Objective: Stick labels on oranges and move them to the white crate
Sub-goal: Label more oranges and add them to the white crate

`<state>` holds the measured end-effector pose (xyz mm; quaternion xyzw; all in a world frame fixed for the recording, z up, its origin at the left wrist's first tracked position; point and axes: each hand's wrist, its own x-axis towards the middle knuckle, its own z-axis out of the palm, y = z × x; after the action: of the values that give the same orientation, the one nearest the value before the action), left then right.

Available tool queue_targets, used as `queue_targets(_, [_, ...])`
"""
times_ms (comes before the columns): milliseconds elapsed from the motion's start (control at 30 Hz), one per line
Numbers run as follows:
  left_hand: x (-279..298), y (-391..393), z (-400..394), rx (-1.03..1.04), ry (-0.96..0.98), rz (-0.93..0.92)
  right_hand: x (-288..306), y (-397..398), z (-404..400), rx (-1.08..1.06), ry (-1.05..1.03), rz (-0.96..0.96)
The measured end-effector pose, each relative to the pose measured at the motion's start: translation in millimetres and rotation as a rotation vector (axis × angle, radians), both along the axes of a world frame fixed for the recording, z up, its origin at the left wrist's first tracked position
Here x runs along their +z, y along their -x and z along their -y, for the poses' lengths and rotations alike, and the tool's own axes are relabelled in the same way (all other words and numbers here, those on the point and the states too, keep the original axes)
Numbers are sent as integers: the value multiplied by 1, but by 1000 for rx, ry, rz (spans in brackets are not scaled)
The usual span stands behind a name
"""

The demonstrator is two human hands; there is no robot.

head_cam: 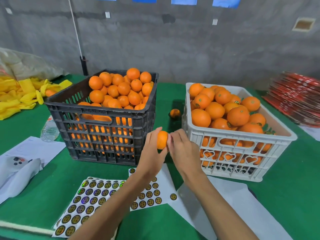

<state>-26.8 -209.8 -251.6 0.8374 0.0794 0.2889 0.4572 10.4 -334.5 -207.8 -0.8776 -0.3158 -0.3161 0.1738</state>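
Dark slatted plastic crate (102,118), heaped with unlabelled oranges: plenty left. White plastic crate (242,146) beside it, already well filled with stickered fruit. Sheets of round gold labels (90,196) on green table (285,196). Left hand (152,149) cupping small round orange (162,139) between crates; right hand (183,148) fingertips pressed against it, apparently sticking a label.

A bare grey concrete wall (173,49) is rising behind a bench (294,196) draped in green cloth, a white cord (76,32) hanging against it.
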Motion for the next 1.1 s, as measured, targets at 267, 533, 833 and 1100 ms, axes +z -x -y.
queue_targets(267, [82,-48,15,13,27,198,68,-29,9,200,-249,-172])
queue_targets(533, [163,-115,48,-478,-91,72,133,-111,81,-11,-509,-384])
queue_targets(833, [184,-155,18,-240,-210,43,128,-249,143,-376,-208,-394])
queue_targets(1100, [178,-179,-58,58,-385,-328,128,-278,121,-316,-226,-429])
